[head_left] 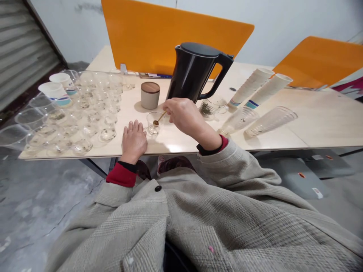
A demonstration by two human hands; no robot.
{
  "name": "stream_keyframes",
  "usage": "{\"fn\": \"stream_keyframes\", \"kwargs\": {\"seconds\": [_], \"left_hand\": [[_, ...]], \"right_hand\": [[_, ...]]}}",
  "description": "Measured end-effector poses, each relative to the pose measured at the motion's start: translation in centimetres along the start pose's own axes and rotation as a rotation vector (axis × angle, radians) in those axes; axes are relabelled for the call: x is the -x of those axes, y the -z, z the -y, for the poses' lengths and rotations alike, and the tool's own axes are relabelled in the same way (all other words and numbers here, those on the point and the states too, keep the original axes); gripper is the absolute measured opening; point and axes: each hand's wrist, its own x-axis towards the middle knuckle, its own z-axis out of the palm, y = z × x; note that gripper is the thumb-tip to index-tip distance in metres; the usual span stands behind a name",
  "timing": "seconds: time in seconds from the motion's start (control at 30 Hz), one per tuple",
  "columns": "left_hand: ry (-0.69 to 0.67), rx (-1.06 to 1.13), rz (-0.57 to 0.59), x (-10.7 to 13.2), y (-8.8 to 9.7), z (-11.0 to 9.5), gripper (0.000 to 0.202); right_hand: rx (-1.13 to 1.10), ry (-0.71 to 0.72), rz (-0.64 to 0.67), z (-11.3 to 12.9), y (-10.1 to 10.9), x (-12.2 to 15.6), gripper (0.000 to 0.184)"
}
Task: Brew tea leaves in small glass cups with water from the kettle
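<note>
My right hand [183,114] is closed on a small spoon [159,119], whose bowl dips into a clear glass cup [153,122] on the table near its front edge. My left hand [134,140] rests flat on the table just left of that cup, fingers together and stretched out, holding nothing. A black electric kettle [195,71] stands right behind my right hand. A beige canister with a wooden lid [150,95] sits behind the cup. A glass mug with dark leaves in it [209,107] stands to the right of my hand.
Several clear glass cups [87,109] fill the left of the pale table [312,124], with paper cups [56,92] and plastic cups [25,121] at the far left. Stacks of paper cups [255,85] and clear plastic cups [269,121] lie on their sides at right. Orange dividers [159,34] stand behind.
</note>
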Motion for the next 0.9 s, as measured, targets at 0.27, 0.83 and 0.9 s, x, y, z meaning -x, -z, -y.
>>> {"fn": "stream_keyframes", "kwargs": {"seconds": [0.27, 0.83, 0.9], "left_hand": [[0.005, 0.003, -0.001, 0.0, 0.1, 0.0, 0.061], [0.006, -0.032, 0.014, 0.1, 0.4, -0.2, 0.061], [0.008, -0.029, 0.017, 0.1, 0.4, -0.2, 0.061]], "right_hand": [[0.025, -0.017, -0.011, 0.1, -0.2, -0.5, 0.033], [-0.370, -0.168, -0.478, -3.4, 4.4, 4.0, 0.022], [-0.315, -0.219, -0.607, -4.4, 5.6, 5.5, 0.022]]}}
